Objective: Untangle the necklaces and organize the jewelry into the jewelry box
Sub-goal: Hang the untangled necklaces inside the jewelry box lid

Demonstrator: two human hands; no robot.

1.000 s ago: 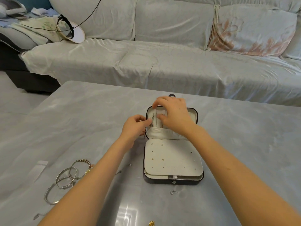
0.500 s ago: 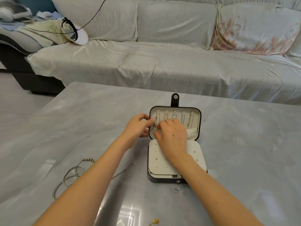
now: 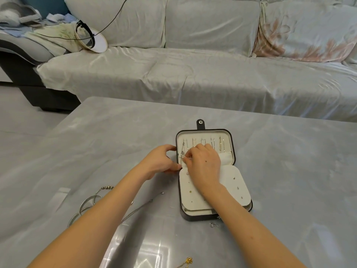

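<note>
Pinches a thin necklace (image 3: 182,151) with the right hand (image 3: 202,163), now down from the hooks (image 3: 202,140) to the lid pocket (image 3: 225,157) of the jewelry box (image 3: 233,149), grips its side with the left hand (image 3: 160,161), likely tucking it in.

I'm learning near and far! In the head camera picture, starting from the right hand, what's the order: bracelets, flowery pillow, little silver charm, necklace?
1. Necklace: pinched by the right hand, inside the jewelry box lid.
2. Silver charm: on the table, just in front of the box.
3. Bracelets: left side of the table.
4. Flowery pillow: back on the sofa.
</note>
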